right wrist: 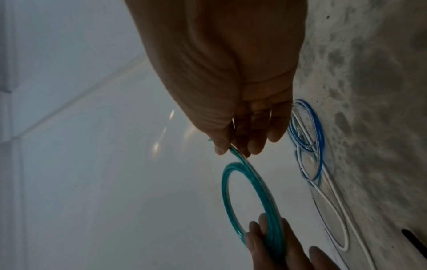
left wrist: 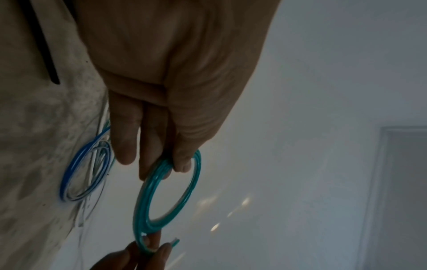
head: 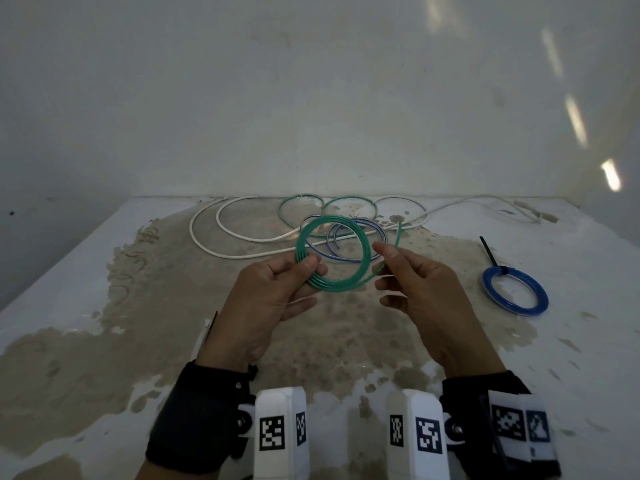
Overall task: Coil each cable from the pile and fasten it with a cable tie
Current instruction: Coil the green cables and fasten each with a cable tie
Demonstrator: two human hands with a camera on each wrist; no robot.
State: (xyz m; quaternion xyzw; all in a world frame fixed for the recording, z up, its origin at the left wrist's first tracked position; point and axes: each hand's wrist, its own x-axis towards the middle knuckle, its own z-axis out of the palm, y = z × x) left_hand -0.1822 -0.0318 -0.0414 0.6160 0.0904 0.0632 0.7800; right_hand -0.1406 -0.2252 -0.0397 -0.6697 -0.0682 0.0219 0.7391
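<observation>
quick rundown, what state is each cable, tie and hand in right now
green cable: coiled, held above the table, untied, tail end free
left hand: pinches the coil
right hand: pinches the tail
blue cable coil: tied with a black tie, lying flat
white cable: loose, uncoiled
</observation>
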